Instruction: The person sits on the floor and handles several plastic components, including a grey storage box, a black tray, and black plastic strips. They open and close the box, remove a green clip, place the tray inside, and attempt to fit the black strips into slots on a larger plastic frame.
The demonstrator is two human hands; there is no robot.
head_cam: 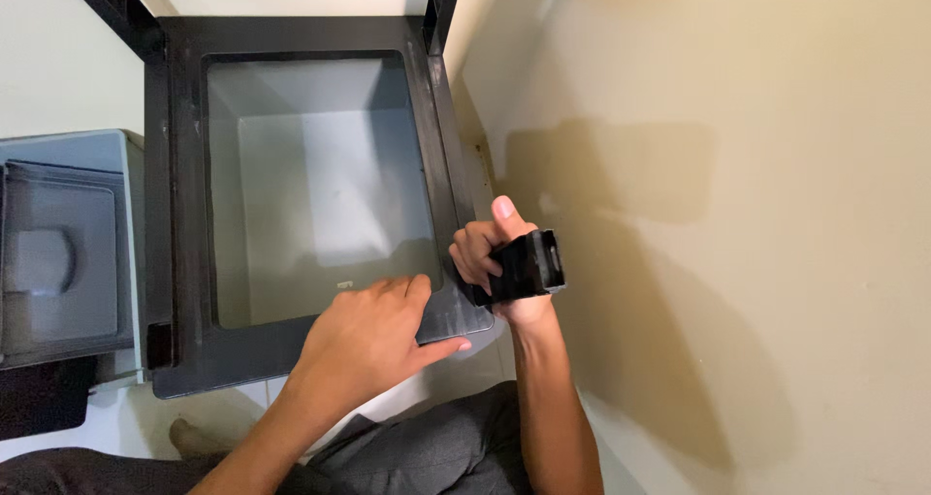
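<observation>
Left hand: lying flat, fingers spread, pressing on the near right corner of the bin.
Right hand: gripping the bin's right rim, thumb up, wearing a black strap.
Bin: standing open against the wall.
Grey box: sitting just left.

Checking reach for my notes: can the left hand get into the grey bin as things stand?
Probably yes: the left hand lies on the near rim of the bin, whose top is open, and nothing covers the opening.

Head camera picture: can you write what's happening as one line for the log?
left hand: flat on dark bin front rim | right hand: gripping black block at bin's right corner | bin inside: grey, nothing visible
</observation>
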